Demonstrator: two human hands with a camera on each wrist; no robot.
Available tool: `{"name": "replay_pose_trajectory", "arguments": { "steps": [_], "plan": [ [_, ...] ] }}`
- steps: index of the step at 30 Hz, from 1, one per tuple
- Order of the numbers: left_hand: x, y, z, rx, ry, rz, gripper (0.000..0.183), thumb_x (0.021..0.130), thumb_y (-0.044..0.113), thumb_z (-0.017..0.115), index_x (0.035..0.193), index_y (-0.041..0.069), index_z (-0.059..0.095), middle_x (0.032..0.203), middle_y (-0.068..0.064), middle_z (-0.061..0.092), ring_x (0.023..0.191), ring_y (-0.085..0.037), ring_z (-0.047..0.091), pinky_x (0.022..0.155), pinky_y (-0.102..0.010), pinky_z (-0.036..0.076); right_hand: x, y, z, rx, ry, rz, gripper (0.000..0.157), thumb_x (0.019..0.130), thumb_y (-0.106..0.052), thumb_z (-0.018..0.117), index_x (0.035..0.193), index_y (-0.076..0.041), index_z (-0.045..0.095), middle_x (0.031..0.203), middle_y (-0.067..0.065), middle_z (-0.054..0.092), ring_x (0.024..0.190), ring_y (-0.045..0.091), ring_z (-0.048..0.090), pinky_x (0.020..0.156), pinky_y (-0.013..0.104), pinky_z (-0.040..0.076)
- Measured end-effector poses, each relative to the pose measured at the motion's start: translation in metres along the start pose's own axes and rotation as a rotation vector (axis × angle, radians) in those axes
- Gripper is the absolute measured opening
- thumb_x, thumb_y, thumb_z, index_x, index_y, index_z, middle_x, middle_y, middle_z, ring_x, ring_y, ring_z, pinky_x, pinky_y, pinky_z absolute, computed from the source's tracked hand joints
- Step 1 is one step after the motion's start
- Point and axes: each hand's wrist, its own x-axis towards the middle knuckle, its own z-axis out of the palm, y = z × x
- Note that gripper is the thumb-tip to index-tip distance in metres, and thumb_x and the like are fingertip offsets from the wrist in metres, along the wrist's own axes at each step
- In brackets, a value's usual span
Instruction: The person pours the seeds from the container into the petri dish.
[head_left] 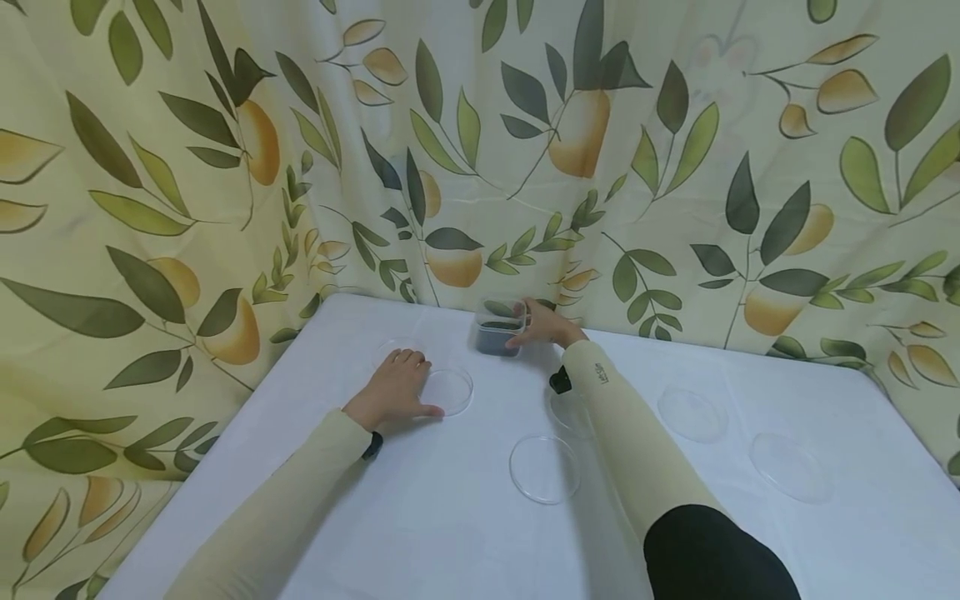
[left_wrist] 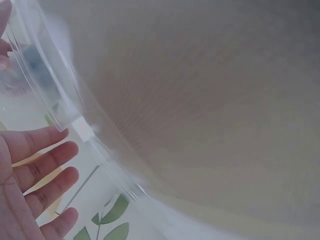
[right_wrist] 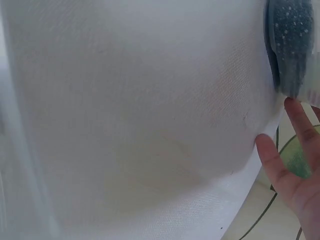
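My left hand [head_left: 395, 385] lies low over the white table, its thumb beside a clear round petri dish [head_left: 447, 392]. In the left wrist view its fingers [left_wrist: 52, 161] are extended and spread, and the index fingertip touches the edge of a clear dish [left_wrist: 47, 65]. Another clear dish [head_left: 399, 348] lies just behind this hand, partly covered. At the back of the table my right hand [head_left: 551, 323] grips the right side of a clear plastic box [head_left: 498, 340] with dark contents, thumb in front. The right wrist view shows only part of that box [right_wrist: 292, 45].
Two clear dishes lie to the right, one [head_left: 693, 414] nearer the middle and one [head_left: 791, 468] farther out. Another [head_left: 544, 469] sits front centre, and one [head_left: 572, 412] is partly hidden by the right sleeve. A leaf-patterned curtain [head_left: 480, 200] hangs behind the white table [head_left: 420, 517].
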Motion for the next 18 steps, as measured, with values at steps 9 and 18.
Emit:
{"name": "replay_pose_trajectory", "arguments": {
  "steps": [9,18],
  "plan": [
    [-0.0049,0.0001,-0.0012,-0.016,0.009,-0.013,0.084,0.075,0.067,0.061,0.127,0.0,0.054,0.13,-0.016,0.052,0.125,-0.032,0.044,0.111,-0.049,0.029,-0.0022,0.0008,0.0003,0.066,0.047,-0.041,0.07,0.074,-0.016,0.078,0.128,-0.001,0.037,0.142,0.02,0.038,0.135,0.039,0.033,0.112,0.052,0.028],
    [-0.0078,-0.0003,-0.0026,-0.026,0.034,-0.012,0.08,0.076,0.065,0.062,0.124,0.002,0.056,0.127,-0.016,0.053,0.124,-0.032,0.045,0.11,-0.048,0.029,-0.0048,-0.0026,-0.0012,-0.034,0.134,-0.087,0.069,0.071,-0.026,0.081,0.124,-0.006,0.041,0.132,0.019,0.045,0.123,0.036,0.043,0.102,0.051,0.038]
  ]
}}
